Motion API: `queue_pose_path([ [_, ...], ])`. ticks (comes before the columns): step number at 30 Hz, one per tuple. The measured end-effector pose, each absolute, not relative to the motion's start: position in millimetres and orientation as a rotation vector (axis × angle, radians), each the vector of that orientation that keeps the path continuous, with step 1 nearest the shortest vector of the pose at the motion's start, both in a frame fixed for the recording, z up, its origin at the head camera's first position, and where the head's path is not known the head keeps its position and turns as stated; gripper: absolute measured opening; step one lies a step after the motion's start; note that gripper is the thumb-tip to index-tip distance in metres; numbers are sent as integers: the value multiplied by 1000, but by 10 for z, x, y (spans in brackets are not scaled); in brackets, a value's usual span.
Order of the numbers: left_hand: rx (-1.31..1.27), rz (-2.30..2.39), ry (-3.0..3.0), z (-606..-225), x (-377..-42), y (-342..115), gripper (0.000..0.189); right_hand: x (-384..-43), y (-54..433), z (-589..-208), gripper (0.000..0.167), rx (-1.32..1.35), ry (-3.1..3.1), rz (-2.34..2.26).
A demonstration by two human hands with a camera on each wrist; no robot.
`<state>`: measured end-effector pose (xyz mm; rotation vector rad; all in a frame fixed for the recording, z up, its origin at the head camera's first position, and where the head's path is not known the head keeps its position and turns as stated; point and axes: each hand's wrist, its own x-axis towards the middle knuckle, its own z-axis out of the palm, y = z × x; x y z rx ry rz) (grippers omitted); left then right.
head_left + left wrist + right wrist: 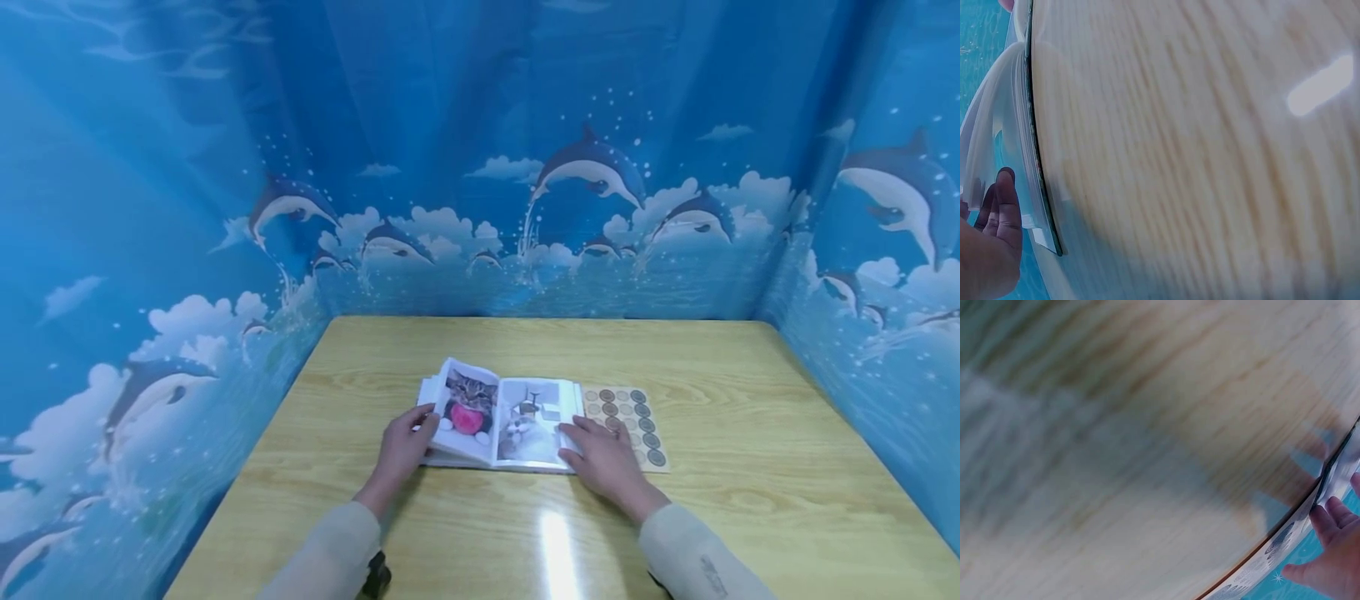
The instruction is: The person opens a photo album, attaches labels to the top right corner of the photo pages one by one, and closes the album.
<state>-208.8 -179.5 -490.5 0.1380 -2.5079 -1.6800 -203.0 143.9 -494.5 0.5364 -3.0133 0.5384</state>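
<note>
A small photo album (534,467) lies spread out on the table. Its left page (468,412) carries a kitten with a pink heart; the right page (527,421) has a pale cat picture. My left hand (405,446) pinches the raised left leaves at their outer edge. In the left wrist view, these leaves (982,131) arch up from the stack beneath, fingers tucked at their edge. My right hand (606,462) rests with extended fingers on the album's right margin, also seen at the album corner (1340,472) in the right wrist view.
Partly beneath the right hand, beside the album, lies a flat tan sheet (654,421) with rows of dark and light round discs. The wooden table (750,417) has a bright light reflection near the front. A blue dolphin-print curtain (450,125) surrounds it.
</note>
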Motion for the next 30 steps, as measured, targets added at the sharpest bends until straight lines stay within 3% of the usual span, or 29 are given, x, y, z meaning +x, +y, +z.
queue_pose_path([
  [8,224,-1617,-2570,-4899,-2110,-1795,25,-2004,1490,-4947,48,530,-3014,562],
  [16,130,-1351,-2617,-4878,-2117,-1800,17,-2014,1501,-4976,49,532,-3016,582],
  [23,-221,-985,-2572,-4780,-2068,-1620,23,-2005,1492,-4954,49,525,-3026,576],
  [30,-502,-750,-2716,-4713,-1980,-1422,45,-1997,1487,-4933,48,525,-3036,564],
])
